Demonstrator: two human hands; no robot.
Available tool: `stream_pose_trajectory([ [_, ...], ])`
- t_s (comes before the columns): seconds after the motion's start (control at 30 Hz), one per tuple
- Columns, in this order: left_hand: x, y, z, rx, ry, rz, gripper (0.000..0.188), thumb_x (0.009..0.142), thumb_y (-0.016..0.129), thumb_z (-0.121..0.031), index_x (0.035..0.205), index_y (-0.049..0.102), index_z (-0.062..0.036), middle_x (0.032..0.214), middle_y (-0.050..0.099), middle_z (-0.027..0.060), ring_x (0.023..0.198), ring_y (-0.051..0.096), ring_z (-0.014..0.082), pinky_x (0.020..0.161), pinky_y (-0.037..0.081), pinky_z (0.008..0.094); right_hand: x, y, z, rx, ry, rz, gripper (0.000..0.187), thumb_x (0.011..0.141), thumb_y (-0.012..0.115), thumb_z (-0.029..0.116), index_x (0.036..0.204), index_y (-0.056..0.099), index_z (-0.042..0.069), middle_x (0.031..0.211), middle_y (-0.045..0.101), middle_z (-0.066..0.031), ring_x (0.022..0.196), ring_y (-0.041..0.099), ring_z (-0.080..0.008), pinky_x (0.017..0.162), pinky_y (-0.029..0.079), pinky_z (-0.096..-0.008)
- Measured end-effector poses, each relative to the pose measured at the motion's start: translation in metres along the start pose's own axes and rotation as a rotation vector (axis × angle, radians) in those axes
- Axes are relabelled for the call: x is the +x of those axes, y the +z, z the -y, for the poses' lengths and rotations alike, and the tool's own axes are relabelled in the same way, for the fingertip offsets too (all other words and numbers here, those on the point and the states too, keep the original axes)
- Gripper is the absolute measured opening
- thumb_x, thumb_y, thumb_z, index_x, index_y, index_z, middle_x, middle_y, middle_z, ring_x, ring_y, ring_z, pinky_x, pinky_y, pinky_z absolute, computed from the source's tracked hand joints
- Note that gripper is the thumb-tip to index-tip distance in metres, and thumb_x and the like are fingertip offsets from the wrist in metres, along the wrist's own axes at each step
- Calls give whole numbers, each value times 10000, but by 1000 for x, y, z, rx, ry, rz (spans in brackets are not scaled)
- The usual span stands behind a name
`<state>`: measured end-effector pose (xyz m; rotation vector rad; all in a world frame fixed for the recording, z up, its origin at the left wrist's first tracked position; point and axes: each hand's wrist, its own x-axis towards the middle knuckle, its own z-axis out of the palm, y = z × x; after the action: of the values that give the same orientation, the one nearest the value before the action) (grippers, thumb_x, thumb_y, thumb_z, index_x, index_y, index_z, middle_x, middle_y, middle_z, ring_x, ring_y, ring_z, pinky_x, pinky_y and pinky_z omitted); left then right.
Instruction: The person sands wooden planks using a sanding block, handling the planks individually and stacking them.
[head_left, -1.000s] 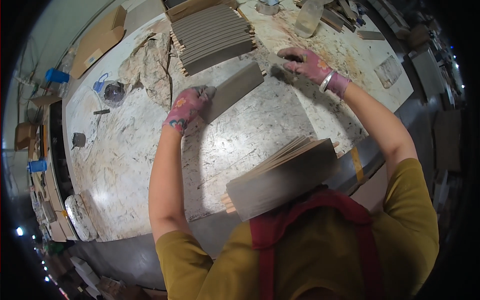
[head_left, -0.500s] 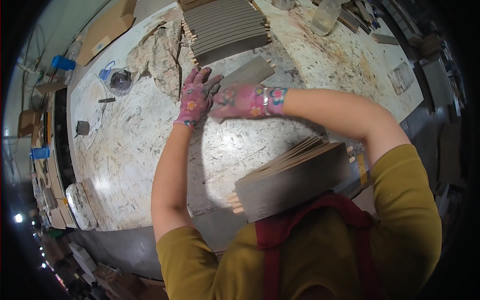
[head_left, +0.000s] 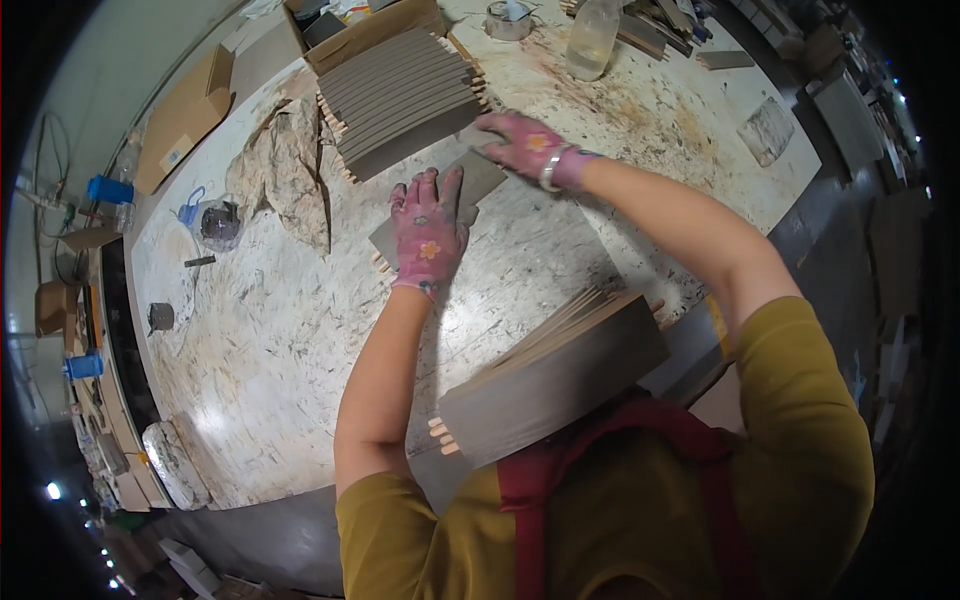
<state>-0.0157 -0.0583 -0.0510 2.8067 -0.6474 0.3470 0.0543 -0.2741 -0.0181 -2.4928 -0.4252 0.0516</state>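
My left hand (head_left: 430, 232), in a pink flowered glove, lies with fingers spread on a flat grey board (head_left: 482, 178) with wooden pegs at its end. The hand covers the board's middle. My right hand (head_left: 532, 148), gloved alike, is just past the board's far right end with its fingers stretched to the left, apart; their tips are smeared grey. Beyond both hands stands a row of similar grey boards (head_left: 405, 105) with pegs on both sides. Close against my body, another bundle of grey boards (head_left: 555, 380) rests on edge, fanned at the top.
The white table (head_left: 290, 380) is stained. A crumpled cloth (head_left: 285, 170) lies left of the stack, near a dark-filled plastic container (head_left: 221, 225). An open cardboard box (head_left: 375, 45) stands behind. A clear bottle (head_left: 593, 40) and tape roll (head_left: 508, 22) sit at the far right.
My right hand has moved right and away from me, apart from the left hand. My left hand now lies flat over the board's left part. The whole view has shifted a little.
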Motion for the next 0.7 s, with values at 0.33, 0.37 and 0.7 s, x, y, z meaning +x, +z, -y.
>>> stream_pose_trajectory([
  [0.33, -27, -12, -19, -111, 177, -16, 561, 834, 655, -295, 1339, 518, -94, 1352, 474, 188, 1253, 443, 354, 1066, 312, 503, -94, -29, -9, -28, -113, 324, 406, 911, 579, 329, 1251, 559, 109, 1214, 604, -181, 1101, 591, -370, 963, 469, -414],
  [0.37, -35, -15, -28, -137, 197, -31, 545, 833, 660, -297, 1322, 533, -91, 1371, 462, 189, 1268, 434, 360, 1072, 315, 502, -84, -34, 6, -18, -143, 283, 413, 907, 586, 330, 1258, 561, 115, 1216, 603, -182, 1107, 590, -368, 958, 473, -411],
  [0.7, -77, 25, -36, -380, 34, 334, 521, 934, 529, -421, 1330, 549, -84, 1400, 485, 175, 1333, 409, 336, 1119, 296, 468, -12, 72, 140, -332, -791, 587, 340, 881, 577, 160, 1209, 580, 252, 1104, 588, -111, 999, 630, -307, 798, 545, -403],
])
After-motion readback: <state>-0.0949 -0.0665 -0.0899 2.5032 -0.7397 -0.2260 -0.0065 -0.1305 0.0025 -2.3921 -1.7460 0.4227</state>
